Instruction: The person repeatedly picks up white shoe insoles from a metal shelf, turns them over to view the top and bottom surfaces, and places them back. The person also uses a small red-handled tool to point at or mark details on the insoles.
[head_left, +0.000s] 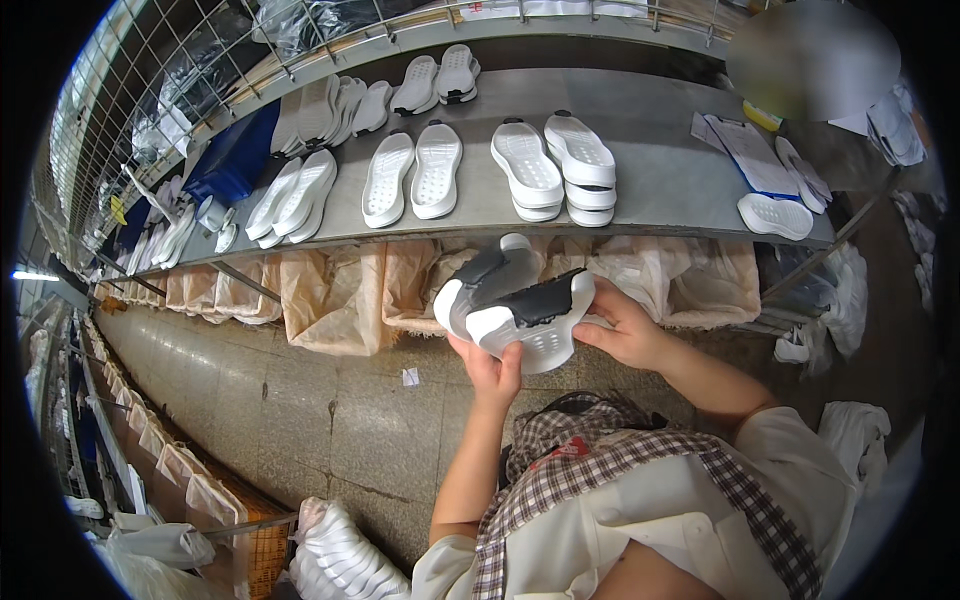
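Before me I hold a pair of white shoe soles (545, 347) with black patches on them, tilted up and side by side, clear of the workbench. My left hand (487, 367) grips the lower left side, its thumb along the nearer sole. On the right side, my right hand (622, 325) has its fingers closed round the sole's edge near a black patch. Beyond them, on the grey workbench (660, 130), stand stacked white soles (583, 150) and another stack (527, 168) beside it. A single pair of soles (437, 170) lies further left.
Cloth-lined bins (335, 300) line the space under the bench. At the bench's right end lie a clipboard (750, 155) and a loose sole (776, 216). A blue bin (233, 155) sits far left. Wrapped white soles (345, 555) rest at the lower left, and wire mesh rises behind.
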